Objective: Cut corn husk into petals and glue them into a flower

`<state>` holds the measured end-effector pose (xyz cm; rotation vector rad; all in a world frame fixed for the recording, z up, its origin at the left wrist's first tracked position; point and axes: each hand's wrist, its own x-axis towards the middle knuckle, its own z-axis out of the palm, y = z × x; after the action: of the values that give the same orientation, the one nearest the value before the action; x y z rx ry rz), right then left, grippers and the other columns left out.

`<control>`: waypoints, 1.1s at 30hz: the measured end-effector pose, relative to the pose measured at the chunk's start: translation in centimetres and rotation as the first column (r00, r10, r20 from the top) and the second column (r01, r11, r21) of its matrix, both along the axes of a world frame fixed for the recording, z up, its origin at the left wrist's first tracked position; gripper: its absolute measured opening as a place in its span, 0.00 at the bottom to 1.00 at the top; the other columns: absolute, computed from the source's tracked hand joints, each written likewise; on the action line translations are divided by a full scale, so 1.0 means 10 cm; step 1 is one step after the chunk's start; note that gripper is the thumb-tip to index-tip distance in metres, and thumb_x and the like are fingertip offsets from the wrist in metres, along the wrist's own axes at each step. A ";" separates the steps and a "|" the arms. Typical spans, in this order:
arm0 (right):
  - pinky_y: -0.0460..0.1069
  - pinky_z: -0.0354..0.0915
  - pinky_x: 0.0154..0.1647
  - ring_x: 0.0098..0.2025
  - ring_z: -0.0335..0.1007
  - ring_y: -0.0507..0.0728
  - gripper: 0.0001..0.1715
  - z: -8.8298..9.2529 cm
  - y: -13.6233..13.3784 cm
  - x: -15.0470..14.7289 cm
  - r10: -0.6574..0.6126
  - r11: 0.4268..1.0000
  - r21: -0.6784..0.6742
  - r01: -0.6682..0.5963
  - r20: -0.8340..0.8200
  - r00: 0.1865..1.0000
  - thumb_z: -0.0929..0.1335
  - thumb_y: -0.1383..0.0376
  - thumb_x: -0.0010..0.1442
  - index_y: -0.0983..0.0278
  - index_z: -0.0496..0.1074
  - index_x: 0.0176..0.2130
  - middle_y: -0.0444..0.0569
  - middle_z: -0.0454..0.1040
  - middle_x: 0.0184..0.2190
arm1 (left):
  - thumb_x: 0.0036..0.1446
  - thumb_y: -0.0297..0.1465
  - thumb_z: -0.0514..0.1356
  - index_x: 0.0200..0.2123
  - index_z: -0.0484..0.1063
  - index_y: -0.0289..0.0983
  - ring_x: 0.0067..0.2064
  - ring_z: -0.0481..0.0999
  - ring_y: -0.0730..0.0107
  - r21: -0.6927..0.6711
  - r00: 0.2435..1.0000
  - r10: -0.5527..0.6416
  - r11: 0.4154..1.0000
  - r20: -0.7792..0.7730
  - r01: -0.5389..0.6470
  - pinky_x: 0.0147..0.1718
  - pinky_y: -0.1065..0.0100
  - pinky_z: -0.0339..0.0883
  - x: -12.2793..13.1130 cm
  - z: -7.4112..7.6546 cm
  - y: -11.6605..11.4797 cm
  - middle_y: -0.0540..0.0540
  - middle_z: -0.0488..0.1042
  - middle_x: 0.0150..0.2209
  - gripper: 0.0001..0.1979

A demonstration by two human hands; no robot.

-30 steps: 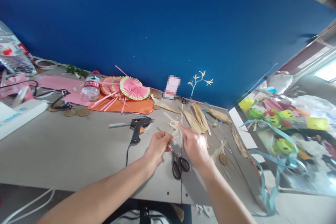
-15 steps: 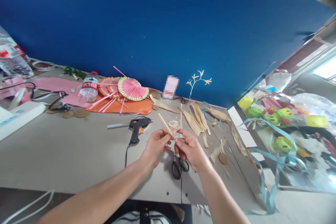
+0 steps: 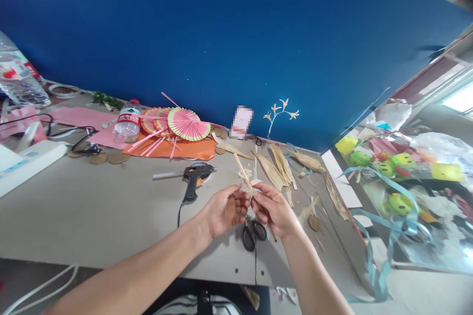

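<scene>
A thin, straight tan strip (image 3: 243, 171) slants up and to the left from the fingertips of my right hand (image 3: 276, 212), which pinches its lower part. My left hand (image 3: 226, 210) is turned palm inward close beside it, fingers loosely curled and apart, holding nothing. Just below both hands, black-handled scissors (image 3: 249, 239) lie on the grey table (image 3: 121, 216), their blades partly hidden. A black hot glue gun (image 3: 192, 182) rests left of the hands, a glue stick poking from its back. Dried husk pieces (image 3: 271, 170) are spread to the right.
Folded paper fans (image 3: 189, 124) lie on orange paper (image 3: 177, 152) near a water bottle (image 3: 127, 122). A small branch with pale flowers (image 3: 273, 117) stands against the blue panel (image 3: 229, 34). At left is a white power strip (image 3: 33, 165); blue ribbon (image 3: 384, 256) hangs at right.
My left hand has let go of the tan strip and opened. My right hand still pinches the strip, whose top has shifted right and slightly up.
</scene>
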<state>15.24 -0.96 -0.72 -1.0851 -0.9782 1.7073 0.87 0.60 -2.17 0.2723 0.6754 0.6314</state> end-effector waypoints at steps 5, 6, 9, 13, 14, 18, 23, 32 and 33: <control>0.38 0.43 0.10 0.11 0.49 0.42 0.15 -0.04 -0.02 0.01 0.059 0.998 0.039 -0.056 -0.071 0.996 0.69 0.63 0.50 0.65 0.69 0.39 0.40 0.66 0.15 | 0.52 0.28 0.54 0.26 0.67 0.30 0.19 0.68 0.79 -0.089 0.981 -0.029 0.995 0.194 0.047 0.14 0.79 0.63 -0.04 0.07 0.01 0.52 0.66 0.18 0.07; 0.38 0.44 0.10 0.12 0.49 0.42 0.14 -0.05 -0.03 0.01 0.068 0.997 0.052 -0.064 -0.080 0.995 0.69 0.63 0.50 0.65 0.70 0.39 0.40 0.66 0.15 | 0.52 0.27 0.54 0.27 0.67 0.30 0.18 0.68 0.79 -0.101 0.980 -0.022 0.994 0.199 0.043 0.14 0.79 0.63 -0.04 0.08 0.00 0.52 0.66 0.19 0.05; 0.38 0.45 0.11 0.14 0.51 0.43 0.14 -0.05 -0.03 0.01 0.094 0.993 0.078 -0.086 -0.095 0.991 0.69 0.64 0.50 0.65 0.71 0.39 0.42 0.68 0.18 | 0.51 0.25 0.55 0.29 0.67 0.30 0.18 0.68 0.80 -0.126 0.982 -0.005 0.992 0.191 0.030 0.13 0.80 0.63 -0.05 0.07 0.00 0.52 0.67 0.19 0.03; 0.38 0.46 0.11 0.17 0.56 0.44 0.14 -0.04 -0.03 0.02 0.119 0.990 0.085 -0.111 -0.093 0.989 0.69 0.64 0.50 0.64 0.72 0.39 0.45 0.70 0.25 | 0.48 0.26 0.56 0.27 0.67 0.29 0.19 0.68 0.78 -0.111 0.973 -0.052 0.991 0.227 0.079 0.14 0.78 0.65 -0.07 0.04 0.00 0.50 0.67 0.19 0.04; 0.38 0.46 0.11 0.18 0.56 0.44 0.14 -0.04 -0.03 0.02 0.131 0.989 0.083 -0.123 -0.091 0.987 0.69 0.64 0.50 0.63 0.72 0.39 0.45 0.70 0.25 | 0.48 0.27 0.56 0.27 0.67 0.29 0.19 0.68 0.78 -0.104 0.966 -0.073 0.989 0.248 0.102 0.14 0.78 0.65 -0.08 0.04 0.00 0.50 0.67 0.19 0.05; 0.38 0.45 0.11 0.18 0.55 0.44 0.13 -0.03 -0.04 0.04 0.173 0.982 0.091 -0.164 -0.092 0.981 0.68 0.64 0.51 0.63 0.72 0.39 0.45 0.70 0.26 | 0.47 0.28 0.57 0.26 0.68 0.28 0.19 0.66 0.79 -0.090 0.939 -0.128 0.982 0.320 0.165 0.14 0.78 0.66 -0.11 0.05 -0.01 0.51 0.66 0.19 0.06; 0.39 0.44 0.11 0.17 0.54 0.45 0.15 -0.04 -0.04 0.04 0.182 0.980 0.094 -0.173 -0.093 0.979 0.69 0.63 0.50 0.63 0.72 0.40 0.45 0.69 0.25 | 0.46 0.28 0.57 0.27 0.68 0.29 0.20 0.67 0.78 -0.097 0.924 -0.169 0.972 0.343 0.213 0.15 0.77 0.66 -0.14 0.08 -0.02 0.50 0.68 0.21 0.06; 0.40 0.45 0.14 0.18 0.54 0.45 0.16 -0.10 -0.04 0.09 0.214 0.972 0.114 -0.205 -0.066 0.975 0.69 0.62 0.50 0.63 0.72 0.41 0.42 0.66 0.21 | 0.46 0.25 0.56 0.25 0.67 0.29 0.18 0.66 0.78 -0.174 0.916 -0.191 0.948 0.353 0.265 0.14 0.77 0.65 -0.15 0.13 -0.05 0.50 0.68 0.19 0.03; 0.40 0.45 0.14 0.17 0.54 0.45 0.16 -0.11 -0.03 0.10 0.210 0.973 0.112 -0.203 -0.048 0.977 0.69 0.62 0.50 0.63 0.72 0.41 0.42 0.65 0.20 | 0.46 0.25 0.56 0.26 0.67 0.29 0.18 0.66 0.78 -0.181 0.914 -0.196 0.945 0.354 0.273 0.14 0.77 0.65 -0.15 0.13 -0.05 0.49 0.68 0.19 0.03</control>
<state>16.26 -1.31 -1.83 -0.8831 -1.1634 1.8201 -0.65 0.13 -0.83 0.0290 0.3751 0.3497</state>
